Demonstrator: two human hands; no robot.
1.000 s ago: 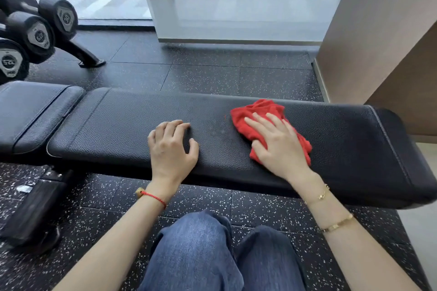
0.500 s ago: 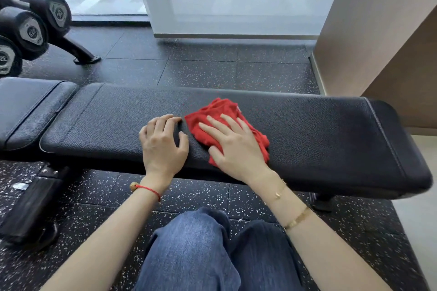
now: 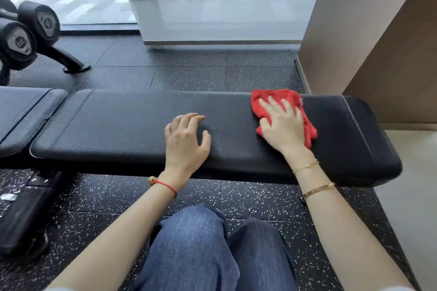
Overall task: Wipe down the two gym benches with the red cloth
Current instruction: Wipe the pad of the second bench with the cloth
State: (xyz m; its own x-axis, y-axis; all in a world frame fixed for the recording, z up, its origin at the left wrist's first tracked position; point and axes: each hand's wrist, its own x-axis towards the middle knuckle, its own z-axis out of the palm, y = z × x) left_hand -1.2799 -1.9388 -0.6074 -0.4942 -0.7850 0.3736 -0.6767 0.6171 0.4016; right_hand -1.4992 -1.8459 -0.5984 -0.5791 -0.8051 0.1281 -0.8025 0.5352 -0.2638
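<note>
A long black padded gym bench [image 3: 118, 130] runs left to right in front of me. The red cloth [image 3: 274, 98] lies crumpled on its right part. My right hand [image 3: 282, 126] presses flat on the cloth, fingers spread, covering most of it. My left hand [image 3: 185, 140] rests on the bare pad near the middle, fingers slightly curled, holding nothing. A second black pad [image 3: 21, 111] adjoins the bench at the far left; whether it belongs to another bench I cannot tell.
Black dumbbells on a rack [image 3: 28, 33] stand at the back left. A brown wall [image 3: 369, 30] rises behind the bench's right end. The bench's dark frame [image 3: 21, 215] sits low on the speckled rubber floor at left. My knees in blue jeans [image 3: 212, 248] are below.
My right hand slid the red cloth from beside my left hand out to the right part of the bench. My left hand stayed on the pad.
</note>
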